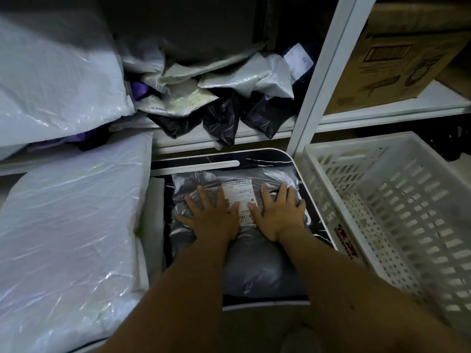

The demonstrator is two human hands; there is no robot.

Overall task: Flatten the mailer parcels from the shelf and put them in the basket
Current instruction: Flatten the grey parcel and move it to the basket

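Observation:
A grey mailer parcel (257,266) with a white shipping label (239,197) lies on a small black marbled table (257,155) in front of me. My left hand (211,217) and my right hand (279,212) both rest flat on the parcel's far half, fingers spread, one on each side of the label. The near half of the parcel bulges up between my forearms. Several more mailer parcels (244,80), white and black, are heaped on the low shelf (260,137) behind the table. A white slatted basket (397,207) stands to the right of the table.
Large white plastic-wrapped bundles (68,212) fill the left side, one on the floor and one on the shelf (51,80). A white shelf post (323,72) rises between table and basket. A cardboard box (397,54) sits on the right shelf. A red-printed item (348,238) lies inside the basket.

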